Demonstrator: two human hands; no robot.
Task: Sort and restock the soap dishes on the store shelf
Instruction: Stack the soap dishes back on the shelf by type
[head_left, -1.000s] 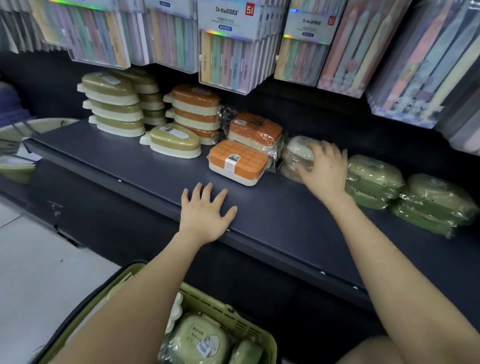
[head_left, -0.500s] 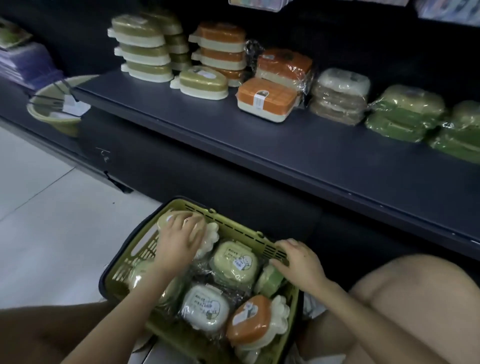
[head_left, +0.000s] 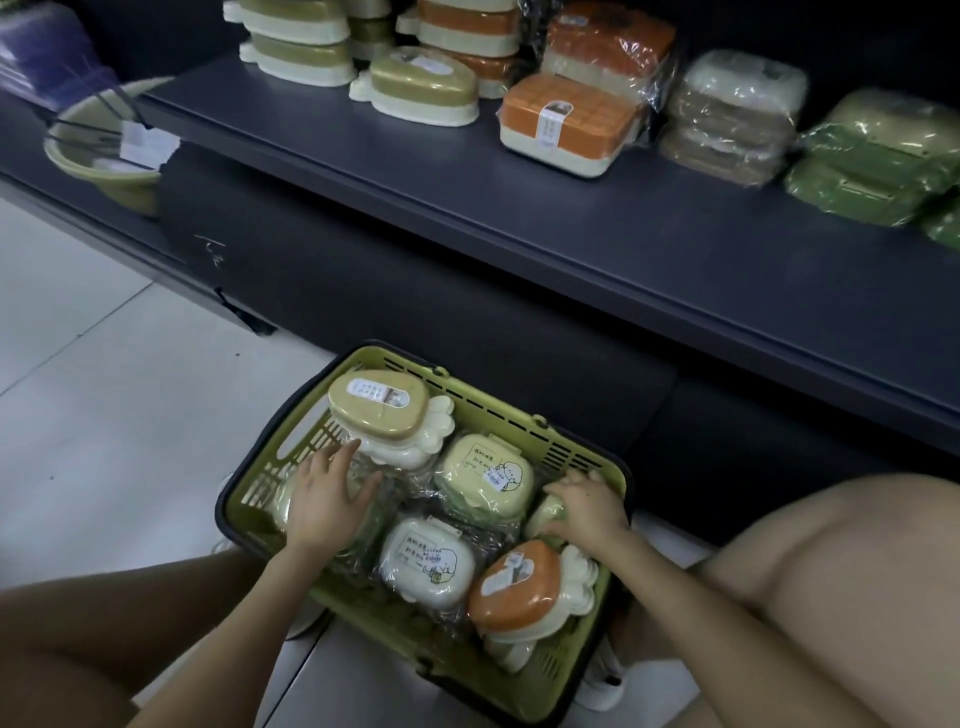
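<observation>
Left grip (head_left: 326, 503): open, fingers spread and thumb out, lying flat on a wrapped dish (head_left: 284, 505) in the basket; most of that dish is hidden under the palm.
Right grip (head_left: 588, 506): fingers curled down over a pale green dish (head_left: 546, 513), holding it against the basket's right wall.
Basket (head_left: 519, 422): green with a dark rim, on the floor (head_left: 104, 415) below both grips.
Ahead of the left grip: a tan carrot-shaped dish (head_left: 382, 410) on top of cream ones, its edge just beside the fingertips.
Between the grips: a wrapped yellow dish (head_left: 485, 475), and nearer the person a wrapped white dish (head_left: 426, 558).
Behind the right grip: an orange carrot-shaped dish (head_left: 519, 582), tilted on cream ones.
Shelf (head_left: 571, 234): well above and beyond both grips, carrying soap dishes.
On the shelf: an olive carrot dish (head_left: 421, 85), an orange box dish (head_left: 566, 122), a wrapped beige pack (head_left: 732, 114) and wrapped green packs (head_left: 872, 156); stacks stand behind.
Far left of the left grip: a green basin (head_left: 104, 171).
</observation>
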